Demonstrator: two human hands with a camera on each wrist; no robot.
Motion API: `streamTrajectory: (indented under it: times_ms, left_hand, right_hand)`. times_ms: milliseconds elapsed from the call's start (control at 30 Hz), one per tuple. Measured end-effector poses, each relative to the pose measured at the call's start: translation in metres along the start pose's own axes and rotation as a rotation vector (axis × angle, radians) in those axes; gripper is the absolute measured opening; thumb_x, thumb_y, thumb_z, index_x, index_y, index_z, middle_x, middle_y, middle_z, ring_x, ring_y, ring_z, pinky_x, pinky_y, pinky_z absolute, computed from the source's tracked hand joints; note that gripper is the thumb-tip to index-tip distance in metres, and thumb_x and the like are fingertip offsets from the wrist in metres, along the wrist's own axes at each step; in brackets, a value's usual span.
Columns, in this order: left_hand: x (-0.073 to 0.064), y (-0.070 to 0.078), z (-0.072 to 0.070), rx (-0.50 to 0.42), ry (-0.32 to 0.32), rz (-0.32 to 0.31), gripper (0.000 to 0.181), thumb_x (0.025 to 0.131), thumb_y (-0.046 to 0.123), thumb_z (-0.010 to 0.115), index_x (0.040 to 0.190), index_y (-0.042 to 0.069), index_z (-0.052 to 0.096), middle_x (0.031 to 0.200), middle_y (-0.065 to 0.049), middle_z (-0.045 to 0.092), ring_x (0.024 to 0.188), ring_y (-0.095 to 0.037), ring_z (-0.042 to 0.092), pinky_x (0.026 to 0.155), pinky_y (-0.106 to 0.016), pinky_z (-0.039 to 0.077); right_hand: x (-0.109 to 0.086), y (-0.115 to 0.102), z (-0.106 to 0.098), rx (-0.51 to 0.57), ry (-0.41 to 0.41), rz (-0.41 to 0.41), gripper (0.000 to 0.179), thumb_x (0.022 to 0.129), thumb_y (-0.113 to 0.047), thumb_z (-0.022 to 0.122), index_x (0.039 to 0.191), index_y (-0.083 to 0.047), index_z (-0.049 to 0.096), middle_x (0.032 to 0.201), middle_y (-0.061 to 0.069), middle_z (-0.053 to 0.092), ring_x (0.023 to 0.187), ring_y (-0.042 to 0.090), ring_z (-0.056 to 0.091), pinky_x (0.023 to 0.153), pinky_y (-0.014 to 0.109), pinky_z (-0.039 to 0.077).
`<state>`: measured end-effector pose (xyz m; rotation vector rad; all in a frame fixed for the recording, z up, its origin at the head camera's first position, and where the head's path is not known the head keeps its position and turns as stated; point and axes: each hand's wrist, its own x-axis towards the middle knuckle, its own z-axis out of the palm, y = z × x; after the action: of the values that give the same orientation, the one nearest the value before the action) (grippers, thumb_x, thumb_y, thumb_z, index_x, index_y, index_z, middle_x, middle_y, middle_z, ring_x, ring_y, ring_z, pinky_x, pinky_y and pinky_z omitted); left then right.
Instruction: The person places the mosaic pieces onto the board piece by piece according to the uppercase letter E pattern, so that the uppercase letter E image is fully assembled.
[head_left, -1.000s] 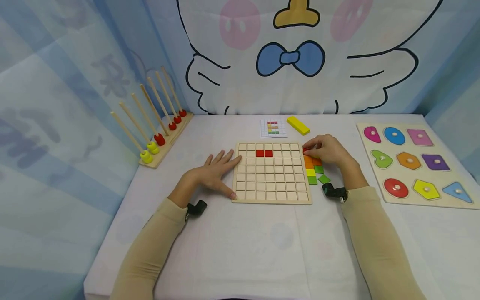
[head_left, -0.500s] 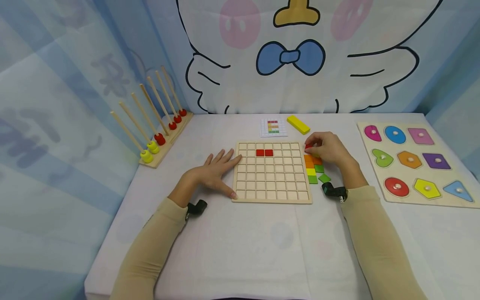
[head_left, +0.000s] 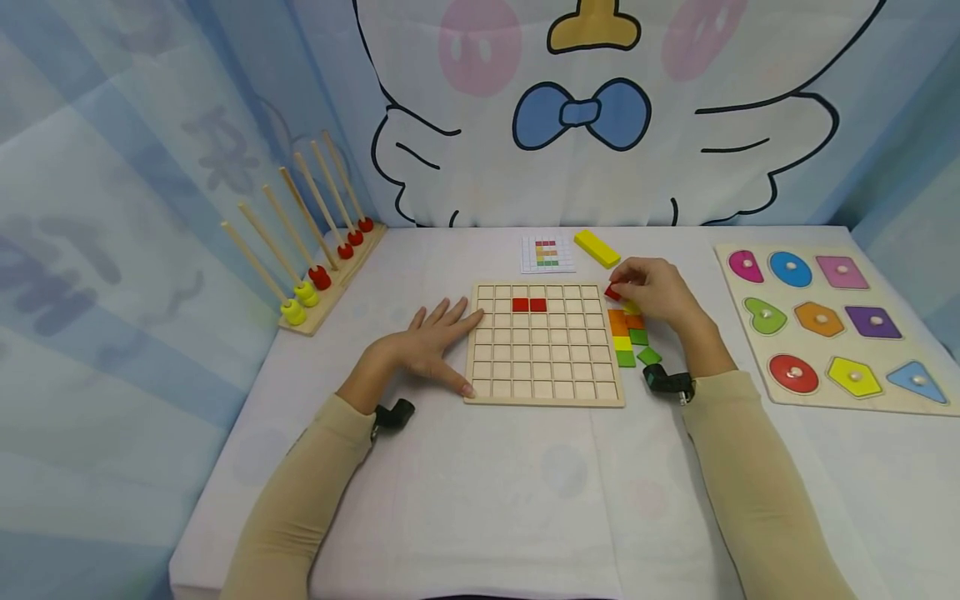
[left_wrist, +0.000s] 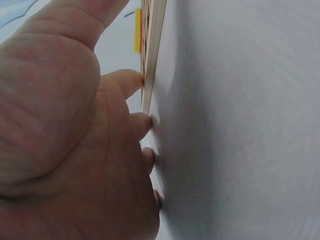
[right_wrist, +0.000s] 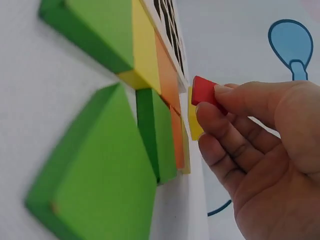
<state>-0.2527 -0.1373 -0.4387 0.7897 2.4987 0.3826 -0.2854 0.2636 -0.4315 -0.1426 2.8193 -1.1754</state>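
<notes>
At the far left of the white-covered worktop [head_left: 480, 500] stood a bead stand [head_left: 340, 282], with yellow beads low on its nearer rods and red ones on the farther rods. Next came the left hand [head_left: 427, 350], its fingers spread and grasping nothing, the thumb at the near left corner of the wooden grid board [head_left: 541, 357] and the forefinger touching its left edge. Two red tiles [head_left: 537, 305] sat side by side in the second row from the far side. Beyond the board lay a pattern card [head_left: 547, 254], then a yellow block [head_left: 597, 249]. Just off the far right corner, the right hand [head_left: 658, 292] pinched a red tile [right_wrist: 202, 91] between thumb and forefinger, raised above the worktop. Orange tiles [head_left: 617, 322], a yellow tile [head_left: 622, 342] and green tiles [head_left: 626, 358] lay along the board's right edge, one of the green ones turned askew. Well apart at the far right rested a shape puzzle [head_left: 821, 348], filled with coloured, knobbed pieces.
</notes>
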Motion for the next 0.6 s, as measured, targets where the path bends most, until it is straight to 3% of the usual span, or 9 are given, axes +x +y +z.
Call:
streamTrajectory:
  times_ms: [233,600]
  left_hand:
    - [0.0,0.0,0.0,-0.002,-0.002,-0.005,0.135,0.071,0.071,0.084,0.169,0.03,0.001,0.175,-0.005,-0.015,0.161,-0.031,-0.021,0.126,-0.062,-0.012]
    - [0.0,-0.001,0.0,-0.001,0.0,0.005,0.133,0.072,0.07,0.084,0.169,0.028,0.003,0.176,-0.007,-0.014,0.161,-0.033,-0.02,0.126,-0.064,-0.012]
  right_hand:
    - [0.0,-0.007,0.002,0.077,0.025,-0.02,0.024,0.105,-0.017,0.063,0.125,-0.004,0.069,0.115,0.017,0.069,0.097,0.029,0.06,0.075,0.017,0.051]
    - [0.001,-0.015,0.005,0.189,-0.005,-0.039,0.027,0.103,-0.014,0.066,0.13,-0.007,0.067,0.12,0.015,0.069,0.102,0.025,0.066,0.09,0.013,0.048]
